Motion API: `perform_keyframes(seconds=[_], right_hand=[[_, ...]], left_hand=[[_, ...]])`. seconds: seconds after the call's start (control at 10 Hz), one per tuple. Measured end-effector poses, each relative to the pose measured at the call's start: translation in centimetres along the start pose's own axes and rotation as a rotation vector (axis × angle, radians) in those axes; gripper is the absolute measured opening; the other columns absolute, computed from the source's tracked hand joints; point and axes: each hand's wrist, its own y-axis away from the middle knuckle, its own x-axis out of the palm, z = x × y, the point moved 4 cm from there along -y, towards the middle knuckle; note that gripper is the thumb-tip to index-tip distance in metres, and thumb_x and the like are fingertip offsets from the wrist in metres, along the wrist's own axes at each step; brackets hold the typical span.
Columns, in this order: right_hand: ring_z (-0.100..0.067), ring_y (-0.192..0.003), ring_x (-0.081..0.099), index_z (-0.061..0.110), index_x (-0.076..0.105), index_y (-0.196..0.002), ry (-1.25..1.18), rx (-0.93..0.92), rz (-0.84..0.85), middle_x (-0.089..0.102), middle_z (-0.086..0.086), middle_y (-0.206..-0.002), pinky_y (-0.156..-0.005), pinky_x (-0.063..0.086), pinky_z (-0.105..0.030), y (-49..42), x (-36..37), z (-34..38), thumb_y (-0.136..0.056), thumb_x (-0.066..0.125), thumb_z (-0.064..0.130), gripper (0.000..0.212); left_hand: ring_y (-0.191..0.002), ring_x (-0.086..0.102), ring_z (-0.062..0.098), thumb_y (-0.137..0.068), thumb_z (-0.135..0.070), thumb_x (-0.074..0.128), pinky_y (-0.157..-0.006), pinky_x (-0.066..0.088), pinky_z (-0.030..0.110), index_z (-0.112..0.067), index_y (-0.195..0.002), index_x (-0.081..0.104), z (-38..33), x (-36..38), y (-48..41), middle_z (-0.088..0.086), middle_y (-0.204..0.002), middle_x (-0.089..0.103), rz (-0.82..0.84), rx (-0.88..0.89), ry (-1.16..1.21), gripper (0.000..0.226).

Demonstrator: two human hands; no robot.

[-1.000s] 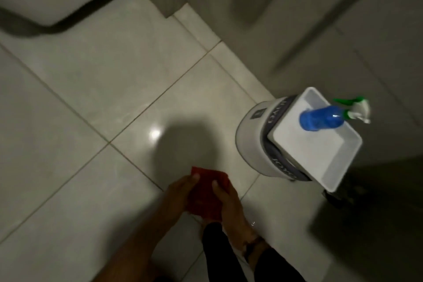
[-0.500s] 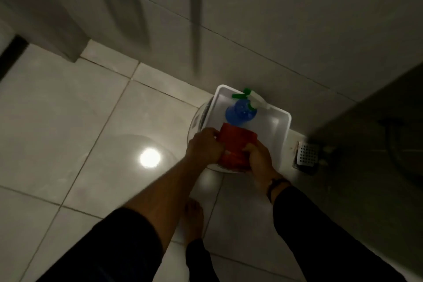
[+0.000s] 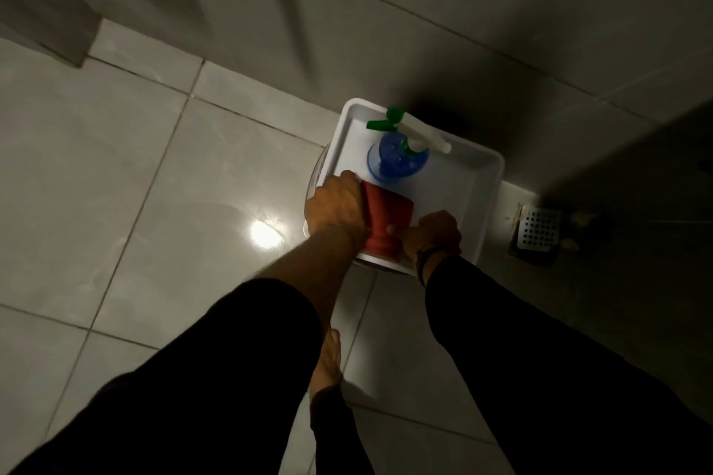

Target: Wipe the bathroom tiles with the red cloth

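Note:
The folded red cloth (image 3: 387,220) is held between both hands over the near end of a white tray (image 3: 484,181). My left hand (image 3: 337,206) grips its left edge and my right hand (image 3: 434,233) grips its right lower corner. Pale glossy floor tiles (image 3: 115,166) spread out to the left, and grey wall tiles (image 3: 386,12) rise behind the tray.
A blue spray bottle (image 3: 397,156) with a green and white trigger stands at the tray's far end. The tray rests on a round bucket (image 3: 314,181). A metal floor drain (image 3: 538,233) lies to the right. My bare foot (image 3: 328,362) is below the bucket.
Both hands carried the red cloth from above the floor to over the tray. My view turned toward the wall, and the tray now sits straight ahead.

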Motion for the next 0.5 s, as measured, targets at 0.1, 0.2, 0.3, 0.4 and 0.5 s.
perform_keyframes(seconds=[0.1,0.2,0.3,0.4,0.5], right_hand=[[-0.041,-0.125,0.072,0.005,0.067,-0.131,-0.002,0.000,-0.031,0.074,-0.019,-0.136,-0.107,0.061,-0.049,-0.8,0.6,0.2,-0.067,0.104,0.031,0.078],[-0.039,-0.120,0.075,0.008,0.070,-0.129,0.077,-0.037,-0.044,0.077,-0.018,-0.131,-0.100,0.061,-0.046,-0.8,0.5,0.9,-0.071,0.101,0.031,0.070],[-0.038,-0.118,0.076,0.010,0.071,-0.127,0.151,-0.072,-0.025,0.078,-0.016,-0.128,-0.099,0.060,-0.043,0.0,-0.2,1.5,-0.075,0.098,0.035,0.064],[-0.038,-0.116,0.075,0.012,0.069,-0.123,0.118,-0.141,-0.044,0.077,-0.015,-0.126,-0.099,0.059,-0.044,3.7,-1.8,2.5,-0.083,0.089,0.036,0.051],[-0.039,-0.112,0.074,0.016,0.068,-0.109,0.092,-0.188,-0.061,0.078,-0.011,-0.115,-0.093,0.057,-0.042,8.9,-3.4,3.3,-0.087,0.084,0.033,0.032]], left_hand=[[-0.123,0.069,0.037,-0.100,-0.028,0.068,-0.094,0.056,0.047,-0.012,-0.145,0.051,-0.8,0.2,0.0,0.015,-0.138,0.063,-0.060,0.031,0.042,0.051],[-0.123,0.068,0.035,-0.103,-0.025,0.063,-0.092,0.053,0.042,-0.013,-0.149,0.048,-2.4,0.1,1.0,0.014,-0.139,0.062,-0.054,0.084,-0.023,0.049],[-0.124,0.069,0.036,-0.104,-0.023,0.063,-0.099,0.056,0.045,-0.013,-0.149,0.050,-2.2,-0.7,2.0,0.014,-0.139,0.063,-0.060,0.064,-0.001,0.048],[-0.116,0.072,0.033,-0.105,-0.030,0.061,-0.096,0.060,0.043,-0.015,-0.139,0.059,-0.5,-3.8,5.1,0.011,-0.133,0.068,-0.134,0.095,0.106,0.037],[-0.113,0.071,0.031,-0.106,-0.039,0.054,-0.090,0.056,0.040,-0.018,-0.135,0.061,1.6,-6.0,9.2,0.008,-0.131,0.068,-0.183,0.085,0.148,0.037]])
